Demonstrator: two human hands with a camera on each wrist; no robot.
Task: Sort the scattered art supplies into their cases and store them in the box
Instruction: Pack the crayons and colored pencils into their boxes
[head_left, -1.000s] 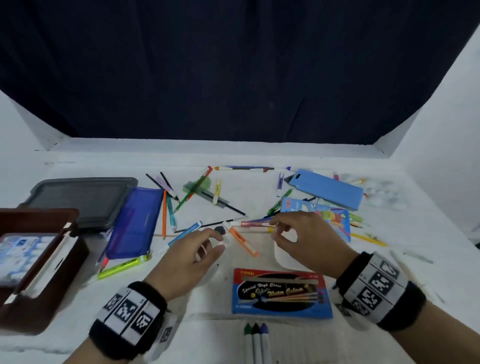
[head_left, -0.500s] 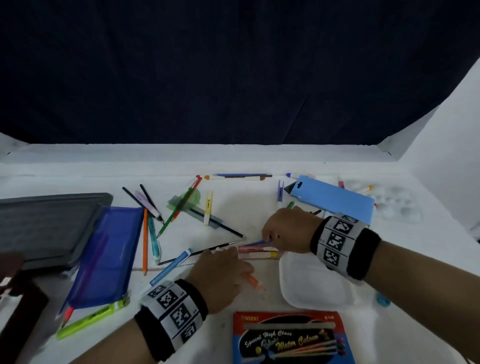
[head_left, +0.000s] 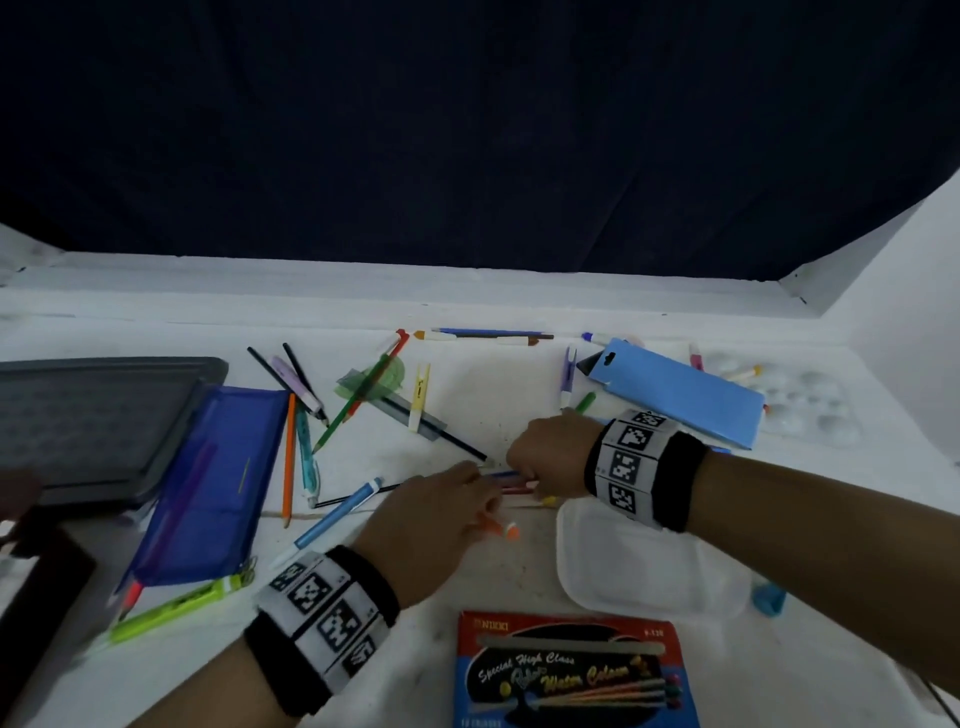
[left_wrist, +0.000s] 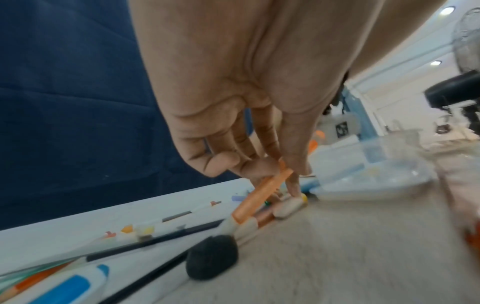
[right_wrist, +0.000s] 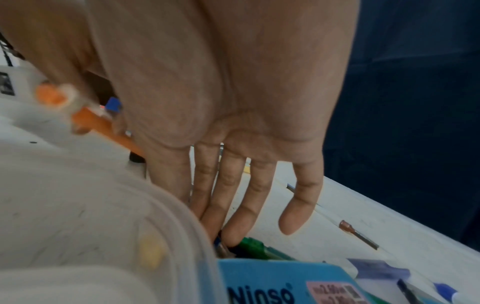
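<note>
My left hand (head_left: 470, 501) lies low over the table centre; in the left wrist view its thumb and fingers (left_wrist: 259, 167) pinch an orange marker (left_wrist: 261, 196) whose far end rests on other markers. The orange marker's tip (head_left: 511, 531) pokes out beside the hand. My right hand (head_left: 524, 467) reaches from the right with straight fingers (right_wrist: 233, 222) down onto a small row of markers (head_left: 511, 484); the fingertips are partly hidden behind a lid. The red and blue marker box (head_left: 571, 670) lies near me.
A white plastic lid (head_left: 639, 566) sits under my right forearm. A blue mesh pencil case (head_left: 208, 483) and a grey tray (head_left: 93, 421) lie left, a light blue box (head_left: 675, 397) and a clear palette (head_left: 800, 400) far right. Pens and pencils lie scattered between.
Both hands have moved forward and down onto the markers in the middle. The left hand has taken hold of the orange marker. My head has shifted closer and to the right.
</note>
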